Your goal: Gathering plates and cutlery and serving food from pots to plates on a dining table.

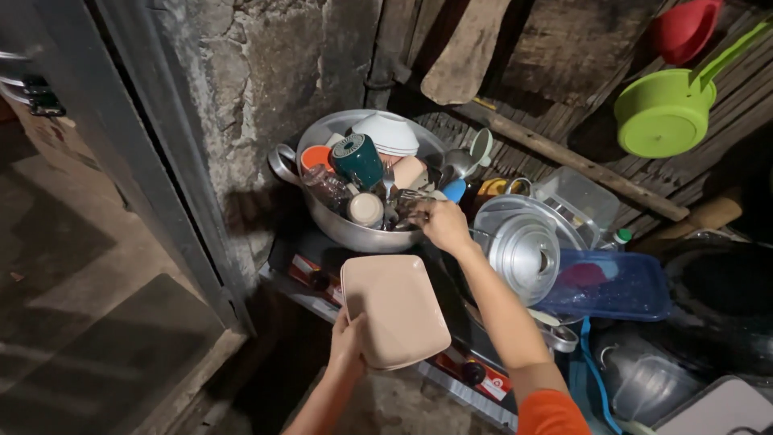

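Bare forearms, orange right sleeve [551,412]

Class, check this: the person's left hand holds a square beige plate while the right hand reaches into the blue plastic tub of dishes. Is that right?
Not quite. In the head view the right hand reaches into a metal basin, not a blue tub. The left hand does hold the square beige plate.

A low gas stove [475,372] carries the big metal basin [354,232] of dishes.

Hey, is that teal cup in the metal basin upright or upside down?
Upside down, tilted. The teal cup shows its ribbed base upward among dishes in the metal basin.
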